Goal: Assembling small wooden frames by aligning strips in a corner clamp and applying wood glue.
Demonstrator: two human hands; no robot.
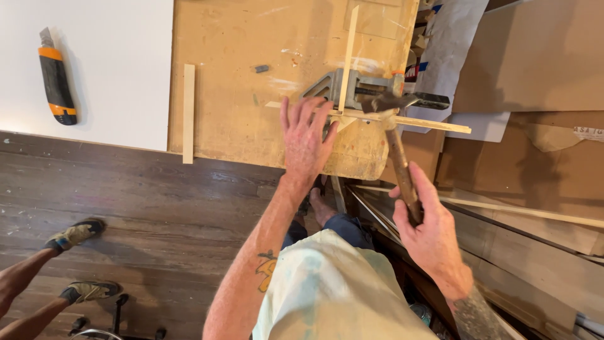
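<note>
Head view: the right hand (431, 236) has its fingers clenched round the brown wooden handle of a hammer (397, 151), its long axis running from the hand up to the dark head over 2 thin pale wooden strips (434, 124) crossed at a grey metal corner clamp (343, 85) on the worn tan board worktop (239, 75). The left hand (306, 140) lies flat, fingers released and spread, pressing the strips. The joint beneath is hidden. An orange-and-black utility knife (56, 85) lies well apart.
</note>
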